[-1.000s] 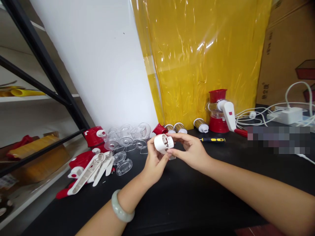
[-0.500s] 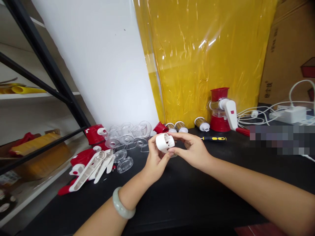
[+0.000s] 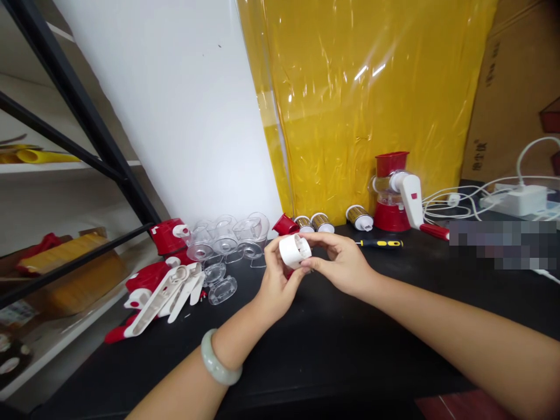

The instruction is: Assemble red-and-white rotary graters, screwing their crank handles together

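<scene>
A white plastic cylinder [image 3: 292, 251] is held up between both hands, its hollow end with inner ribs turned to the right. My left hand [image 3: 277, 283] wraps round its left and lower side. From the right, the fingers and thumb of my right hand [image 3: 339, 261] pinch its open rim. Something small and red shows just under the cylinder, too hidden to name. Beyond the hands lie a red cup-shaped part [image 3: 285, 224] and metal grater drums [image 3: 321, 222]. A screwdriver [image 3: 380, 243] with a black and yellow handle lies to the right.
Clear plastic housings [image 3: 225, 236], white crank handles [image 3: 160, 300] and red bases [image 3: 168, 238] crowd the black table's left side [image 3: 109, 373]. An assembled red and white grater [image 3: 392, 195] stands at the back right, near white cables and a charger [image 3: 525, 200]. A shelf rack [image 3: 83, 116] is left.
The white cylinder has turned slightly in my hands, so its inner ribs show less. A bit of red now shows beneath it. The camera view has shifted a little.
</scene>
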The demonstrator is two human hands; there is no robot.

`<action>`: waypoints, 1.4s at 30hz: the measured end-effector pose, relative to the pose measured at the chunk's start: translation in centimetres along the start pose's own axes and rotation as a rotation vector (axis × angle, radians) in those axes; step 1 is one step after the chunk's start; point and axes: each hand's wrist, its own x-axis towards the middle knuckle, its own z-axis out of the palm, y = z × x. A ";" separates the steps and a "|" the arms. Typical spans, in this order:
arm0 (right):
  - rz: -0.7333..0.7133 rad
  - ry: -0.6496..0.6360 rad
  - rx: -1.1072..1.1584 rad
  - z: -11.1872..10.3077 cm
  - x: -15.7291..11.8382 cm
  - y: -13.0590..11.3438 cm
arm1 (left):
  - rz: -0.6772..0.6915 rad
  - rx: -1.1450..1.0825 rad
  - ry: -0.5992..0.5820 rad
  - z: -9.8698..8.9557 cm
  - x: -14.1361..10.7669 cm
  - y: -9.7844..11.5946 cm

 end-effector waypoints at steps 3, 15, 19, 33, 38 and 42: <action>0.036 0.003 0.004 0.0 0.1 -0.3 | -0.004 0.005 0.007 0.1 0.0 0.2; 0.069 -0.014 0.034 -0.2 0.3 0.2 | -0.113 0.007 -0.061 0.2 0.0 1.0; 0.101 0.009 0.070 -0.7 0.9 1.1 | -0.341 -0.374 0.013 0.2 0.8 1.0; 0.221 -0.192 0.250 0.2 0.2 1.3 | -0.531 -0.690 -0.141 -0.1 0.9 2.1; 0.299 -0.174 0.330 -0.1 0.5 -0.5 | -0.541 -0.707 -0.335 -0.2 0.8 2.4; 0.269 -0.141 0.334 -0.9 0.9 -0.8 | -0.580 -0.645 -0.337 -0.2 1.2 2.8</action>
